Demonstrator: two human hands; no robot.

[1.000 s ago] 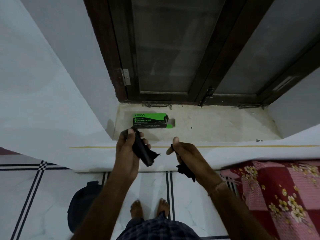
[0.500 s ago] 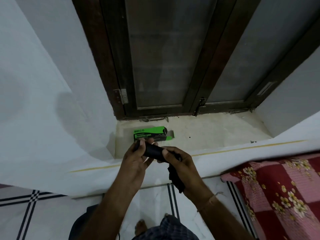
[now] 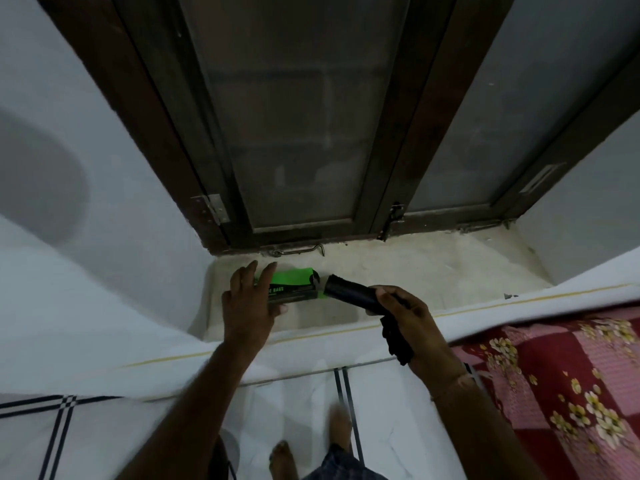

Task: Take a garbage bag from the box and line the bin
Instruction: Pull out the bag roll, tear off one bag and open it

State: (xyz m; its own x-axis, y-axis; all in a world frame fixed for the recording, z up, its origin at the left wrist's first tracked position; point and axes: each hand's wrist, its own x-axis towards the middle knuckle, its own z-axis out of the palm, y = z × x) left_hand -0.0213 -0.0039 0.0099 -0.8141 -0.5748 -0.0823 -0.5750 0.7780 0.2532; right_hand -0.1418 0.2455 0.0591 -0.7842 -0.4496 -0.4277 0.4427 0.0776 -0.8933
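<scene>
Now the left hand (image 3: 247, 306), fingers spread, rests on the green garbage-bag box (image 3: 294, 285) on the stone sill (image 3: 433, 271); the right hand (image 3: 412, 320) grips the black bag roll (image 3: 349, 295).

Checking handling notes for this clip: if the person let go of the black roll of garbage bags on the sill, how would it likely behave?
The roll of garbage bags is a cylinder, so it would probably roll on the flat sill. It looks light: the right hand holds it by one end. Its limp torn-off bag suggests soft, floppy plastic.

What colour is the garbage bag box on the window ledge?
Bright green and black, with light lettering. The box shows best in the head view, under the left hand.
</scene>
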